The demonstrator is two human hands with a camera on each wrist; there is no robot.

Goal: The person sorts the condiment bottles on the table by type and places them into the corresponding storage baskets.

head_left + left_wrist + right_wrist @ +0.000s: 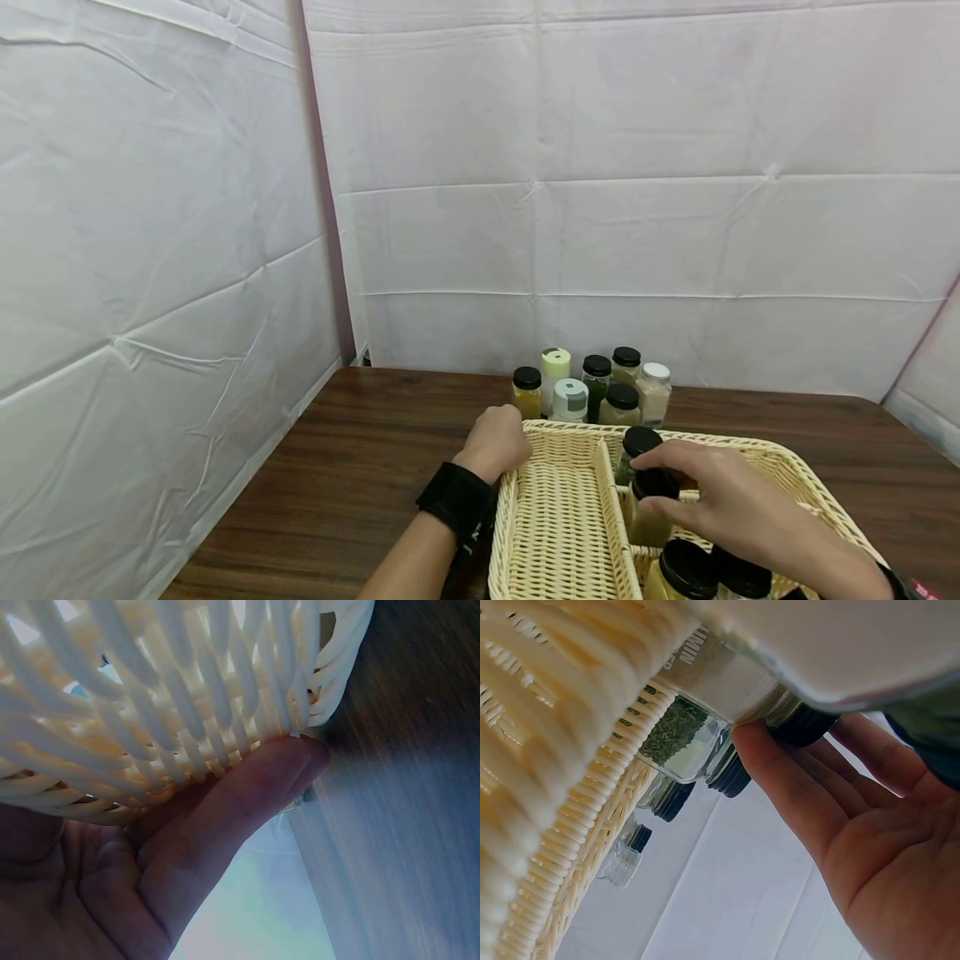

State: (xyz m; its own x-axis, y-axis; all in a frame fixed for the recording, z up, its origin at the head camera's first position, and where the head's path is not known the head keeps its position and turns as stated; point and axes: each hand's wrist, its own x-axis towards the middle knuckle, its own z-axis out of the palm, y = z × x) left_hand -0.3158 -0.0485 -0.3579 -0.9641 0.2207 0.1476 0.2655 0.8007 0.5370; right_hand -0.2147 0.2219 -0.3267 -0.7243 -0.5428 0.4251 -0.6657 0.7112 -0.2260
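A cream wicker basket (pixel 558 517) with dividers stands on a dark wooden table (pixel 360 467). My left hand (pixel 497 443) rests at its far left corner; in the left wrist view its fingers (pixel 240 795) lie nearly straight against the outer wall of the basket (pixel 150 690). My right hand (pixel 660 482) reaches into the right compartment and pinches the black lid of a pale-powder jar (pixel 647 525). In the right wrist view the fingertips (pixel 772 761) touch that jar's lid (pixel 802 724). A green-herb jar (pixel 679 735) stands right behind it.
Several spice jars (pixel 592 387) with black, white and pale green lids stand in a cluster just beyond the basket. More black-lidded jars (pixel 686 571) sit in the basket's near right compartment. White sheets wall the table at the back and left.
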